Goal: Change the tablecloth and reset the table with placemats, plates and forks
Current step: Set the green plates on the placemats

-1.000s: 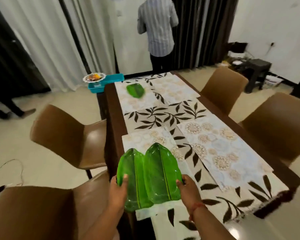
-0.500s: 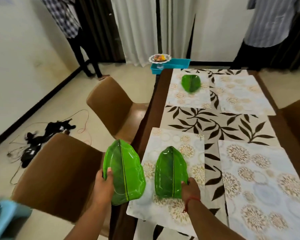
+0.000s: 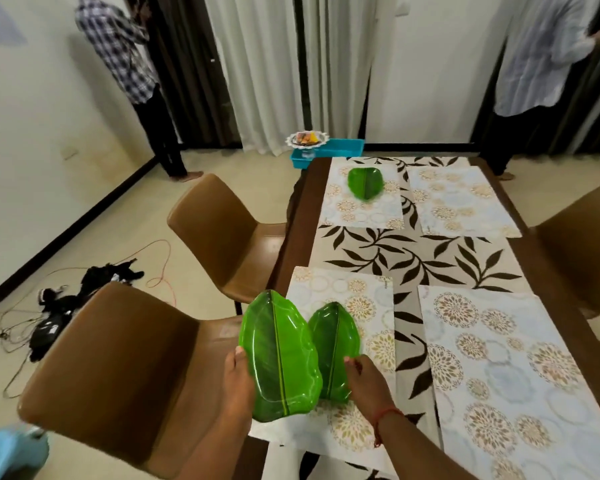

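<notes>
My left hand grips the near rim of a green leaf-shaped plate and holds it tilted above the table's left edge. It overlaps a second leaf plate, which lies on the near left placemat. My right hand holds that second plate by its near right rim. A third leaf plate lies on the far left placemat. Two more floral placemats, near right and far right, carry nothing. The leaf-patterned tablecloth covers the dark wooden table.
Brown chairs stand at the left, near left and right. A blue tray with a white dish sits beyond the table's far end. Cables lie on the floor. Two people stand by the curtains.
My left hand has brought its plate rightward until it overlaps the plate on the mat. My right hand has slid to that plate's right rim.
</notes>
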`<action>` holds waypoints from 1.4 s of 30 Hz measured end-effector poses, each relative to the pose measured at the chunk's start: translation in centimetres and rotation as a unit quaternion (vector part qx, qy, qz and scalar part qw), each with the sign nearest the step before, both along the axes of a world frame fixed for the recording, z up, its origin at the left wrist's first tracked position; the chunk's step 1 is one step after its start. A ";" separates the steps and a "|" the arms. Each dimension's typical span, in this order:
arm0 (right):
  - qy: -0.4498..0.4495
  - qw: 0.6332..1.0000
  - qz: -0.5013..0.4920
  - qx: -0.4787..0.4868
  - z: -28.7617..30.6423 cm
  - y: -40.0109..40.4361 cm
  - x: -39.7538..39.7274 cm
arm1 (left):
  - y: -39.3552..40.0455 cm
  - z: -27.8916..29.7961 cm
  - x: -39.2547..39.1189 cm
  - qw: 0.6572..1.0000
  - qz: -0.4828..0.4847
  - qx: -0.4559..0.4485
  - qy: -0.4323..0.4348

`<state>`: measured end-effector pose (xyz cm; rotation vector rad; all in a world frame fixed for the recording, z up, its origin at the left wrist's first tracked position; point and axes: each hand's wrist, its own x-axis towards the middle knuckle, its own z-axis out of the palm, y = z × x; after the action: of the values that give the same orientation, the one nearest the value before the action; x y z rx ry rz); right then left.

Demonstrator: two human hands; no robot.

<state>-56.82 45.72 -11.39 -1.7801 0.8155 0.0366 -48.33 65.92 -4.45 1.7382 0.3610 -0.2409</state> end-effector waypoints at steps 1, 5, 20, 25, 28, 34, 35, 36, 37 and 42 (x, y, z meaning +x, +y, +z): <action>-0.019 0.999 -0.007 0.048 1.0 0.4 -0.3 | -0.7 0.0 -0.1 1.000 -0.025 -0.002 0.001; -0.076 0.996 -0.027 0.042 2.9 0.7 -2.1 | -3.9 -0.6 -1.7 0.994 -0.108 -0.032 0.000; -0.054 0.981 -0.176 -0.063 2.2 -12.7 -15.1 | -14.1 0.1 -9.4 0.988 -0.152 0.005 -0.006; -0.032 0.977 -0.201 -0.068 -0.1 -21.7 -18.3 | -18.0 -0.6 -11.2 0.995 -0.098 0.020 -0.019; 0.012 0.978 -0.196 -0.075 -2.0 -25.8 -19.7 | -19.6 -0.6 -13.6 0.997 -0.071 0.029 -0.022; 0.079 0.977 -0.166 -0.112 -4.2 -30.3 -20.9 | -20.6 -0.1 -16.4 0.998 -0.025 0.047 -0.022; 0.091 0.976 -0.163 -0.113 -4.9 -30.6 -21.0 | -20.5 0.0 -16.9 0.998 -0.015 0.055 -0.020; 0.102 0.975 -0.163 -0.110 -5.2 -30.5 -21.1 | -20.3 0.0 -17.1 0.998 -0.008 0.060 -0.018; 0.110 0.975 -0.162 -0.105 -5.8 -30.3 -21.2 | -20.0 0.1 -17.3 0.998 -0.003 0.062 -0.018; 0.114 0.976 -0.147 -0.112 -6.1 -29.8 -22.0 | -19.7 0.7 -18.8 0.997 0.004 0.079 -0.026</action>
<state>-78.82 15.96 -17.50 -1.8687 1.2859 -0.0504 -67.11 46.23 -3.77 1.8946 0.3568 -0.1647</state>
